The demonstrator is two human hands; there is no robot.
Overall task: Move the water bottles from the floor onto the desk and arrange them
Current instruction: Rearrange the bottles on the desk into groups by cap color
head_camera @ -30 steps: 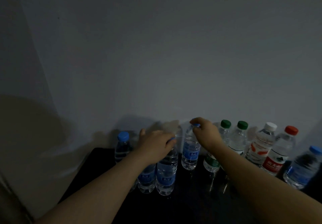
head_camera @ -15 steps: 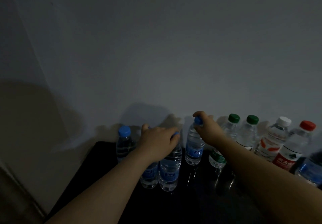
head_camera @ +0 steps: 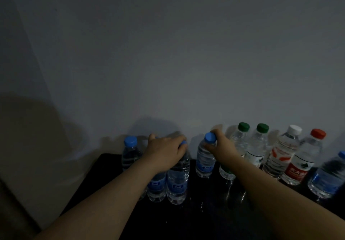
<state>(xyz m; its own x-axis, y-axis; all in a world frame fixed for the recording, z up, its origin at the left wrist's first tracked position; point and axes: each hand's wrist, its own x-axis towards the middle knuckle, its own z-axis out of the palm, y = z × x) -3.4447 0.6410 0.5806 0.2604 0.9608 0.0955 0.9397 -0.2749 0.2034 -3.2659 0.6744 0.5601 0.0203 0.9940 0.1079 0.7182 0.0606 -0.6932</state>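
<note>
In the head view, both bare forearms are stretched forward over the glossy black counter (head_camera: 186, 221). The left hand (head_camera: 164, 152) is laid palm-down on the tops of a pair of clear ribbed plastic bottles with blue labels (head_camera: 177, 182), which stand touching each other on the counter. Its grip is curled closed over their caps, and one blue cap shows at the fingertips. The grip of the right hand (head_camera: 223, 146) is pinched closed on the blue cap of a smaller clear blue-labelled bottle (head_camera: 204, 163), which is held upright. Whether its base rests on the counter cannot be told. A white mark is seen on each blue label but cannot be read. Further right, two green-capped clear bottles (head_camera: 258, 146), a white-capped bottle with an orange-patterned label (head_camera: 280, 154) and a red-capped bottle with a red label (head_camera: 302, 161) bearing blurred white characters are lined up along the grey wall (head_camera: 186, 53). A lone blue-capped bottle (head_camera: 130, 152) is seen at far left.
</note>
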